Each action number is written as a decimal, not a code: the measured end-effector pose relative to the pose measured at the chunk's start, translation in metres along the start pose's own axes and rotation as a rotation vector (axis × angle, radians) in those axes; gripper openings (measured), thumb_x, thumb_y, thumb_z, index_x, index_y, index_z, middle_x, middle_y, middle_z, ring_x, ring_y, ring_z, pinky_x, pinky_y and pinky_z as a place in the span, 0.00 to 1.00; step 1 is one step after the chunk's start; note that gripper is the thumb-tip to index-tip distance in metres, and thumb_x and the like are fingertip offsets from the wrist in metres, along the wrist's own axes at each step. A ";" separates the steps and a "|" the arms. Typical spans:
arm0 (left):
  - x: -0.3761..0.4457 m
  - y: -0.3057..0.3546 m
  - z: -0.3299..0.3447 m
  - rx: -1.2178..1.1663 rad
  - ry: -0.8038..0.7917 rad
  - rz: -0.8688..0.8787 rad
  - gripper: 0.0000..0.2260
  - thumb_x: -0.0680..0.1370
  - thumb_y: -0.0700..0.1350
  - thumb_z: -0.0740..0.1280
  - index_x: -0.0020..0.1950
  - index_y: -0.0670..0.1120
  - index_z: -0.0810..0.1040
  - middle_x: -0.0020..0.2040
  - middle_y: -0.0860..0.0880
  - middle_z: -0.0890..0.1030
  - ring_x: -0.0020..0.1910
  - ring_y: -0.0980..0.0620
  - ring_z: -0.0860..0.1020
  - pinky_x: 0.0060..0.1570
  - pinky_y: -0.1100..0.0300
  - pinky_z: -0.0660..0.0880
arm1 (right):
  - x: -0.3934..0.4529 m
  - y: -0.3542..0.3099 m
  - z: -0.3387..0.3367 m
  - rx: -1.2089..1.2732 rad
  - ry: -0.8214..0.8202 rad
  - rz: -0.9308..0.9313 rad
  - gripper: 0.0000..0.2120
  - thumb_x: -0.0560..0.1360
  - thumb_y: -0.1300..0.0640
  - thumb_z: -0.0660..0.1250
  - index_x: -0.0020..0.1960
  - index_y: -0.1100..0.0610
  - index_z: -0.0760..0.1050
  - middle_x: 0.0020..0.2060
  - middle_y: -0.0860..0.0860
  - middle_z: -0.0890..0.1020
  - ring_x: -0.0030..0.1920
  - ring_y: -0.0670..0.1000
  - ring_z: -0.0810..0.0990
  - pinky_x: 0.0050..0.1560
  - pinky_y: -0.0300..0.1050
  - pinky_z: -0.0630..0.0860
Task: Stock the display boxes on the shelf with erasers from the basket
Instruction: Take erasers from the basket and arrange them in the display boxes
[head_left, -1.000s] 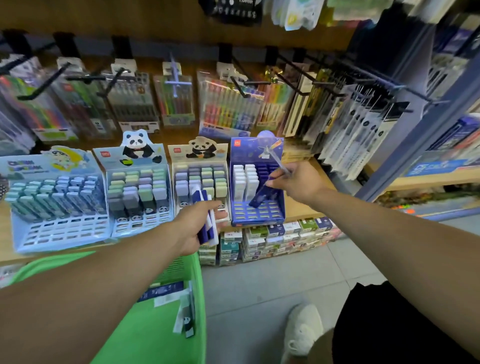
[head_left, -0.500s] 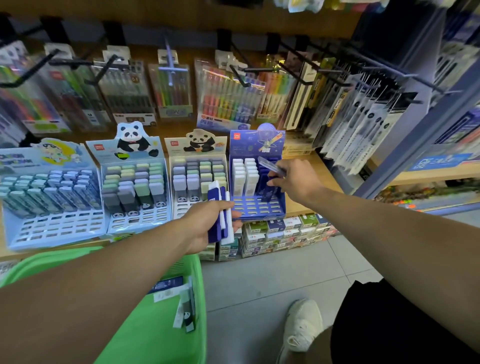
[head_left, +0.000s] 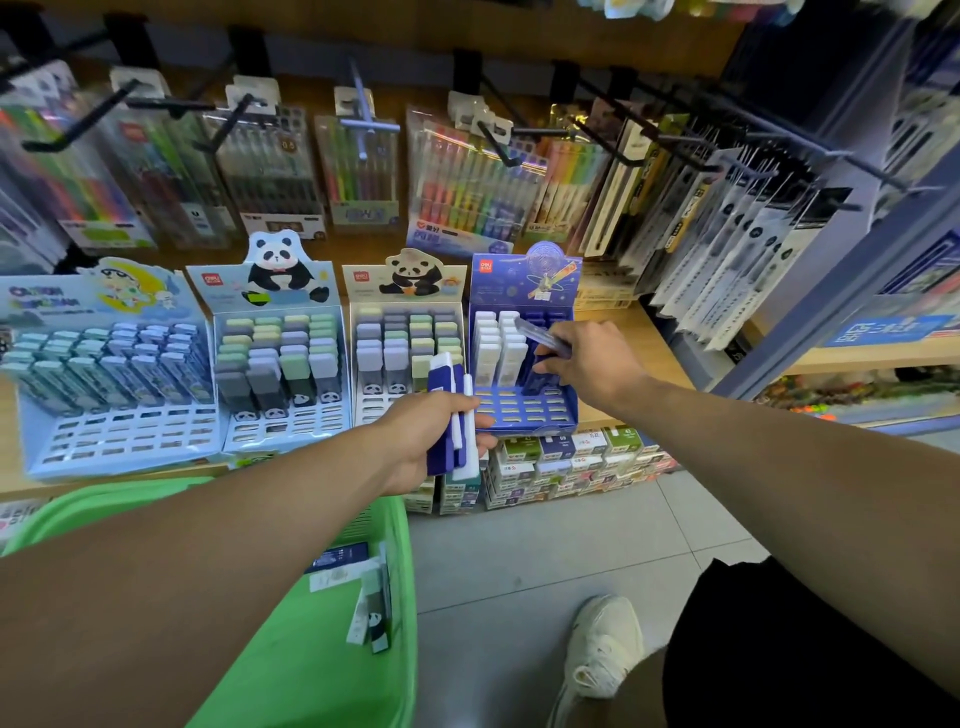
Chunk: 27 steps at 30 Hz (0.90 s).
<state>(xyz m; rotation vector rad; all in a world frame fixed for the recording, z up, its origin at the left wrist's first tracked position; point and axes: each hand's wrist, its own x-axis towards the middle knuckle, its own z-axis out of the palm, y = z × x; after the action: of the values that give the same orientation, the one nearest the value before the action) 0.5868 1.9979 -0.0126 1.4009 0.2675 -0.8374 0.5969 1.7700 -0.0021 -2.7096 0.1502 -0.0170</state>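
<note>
The left hand (head_left: 431, 436) grips a bundle of blue and white erasers (head_left: 451, 415) upright over the green basket (head_left: 291, 670). The right hand (head_left: 592, 366) pinches 1 eraser (head_left: 543, 338) inside the dark blue display box (head_left: 524, 364), whose front slots lie free. Since 1 second ago that hand has sunk lower into the box.

Navy display box (head_left: 524, 410) on shelf, half-filled with upright white erasers (head_left: 493, 340), green basket (head_left: 322, 649) holding loose erasers (head_left: 371, 608)
</note>
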 end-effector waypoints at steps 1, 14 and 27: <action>0.000 0.000 0.000 0.000 -0.002 0.001 0.13 0.80 0.42 0.67 0.63 0.39 0.76 0.47 0.44 0.86 0.44 0.46 0.86 0.46 0.53 0.82 | 0.002 0.001 0.000 -0.011 -0.002 0.004 0.13 0.77 0.57 0.73 0.37 0.50 0.73 0.34 0.51 0.80 0.37 0.53 0.80 0.41 0.55 0.79; -0.004 0.002 -0.002 -0.039 -0.013 -0.002 0.14 0.80 0.42 0.66 0.65 0.41 0.74 0.48 0.44 0.86 0.46 0.45 0.86 0.43 0.53 0.82 | 0.012 0.000 0.009 -0.184 0.037 0.015 0.16 0.80 0.66 0.65 0.60 0.50 0.84 0.49 0.50 0.75 0.51 0.57 0.77 0.53 0.53 0.78; -0.018 0.011 -0.008 -0.122 0.046 0.024 0.06 0.81 0.40 0.65 0.57 0.42 0.76 0.49 0.42 0.85 0.43 0.45 0.84 0.42 0.53 0.82 | -0.001 -0.016 0.004 -0.337 0.023 0.060 0.19 0.81 0.65 0.63 0.65 0.47 0.80 0.60 0.51 0.79 0.54 0.56 0.78 0.46 0.45 0.69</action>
<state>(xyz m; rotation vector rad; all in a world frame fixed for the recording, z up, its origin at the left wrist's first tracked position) 0.5837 2.0113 0.0051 1.3081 0.3311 -0.7574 0.5975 1.7862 0.0008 -3.0405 0.2623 -0.0059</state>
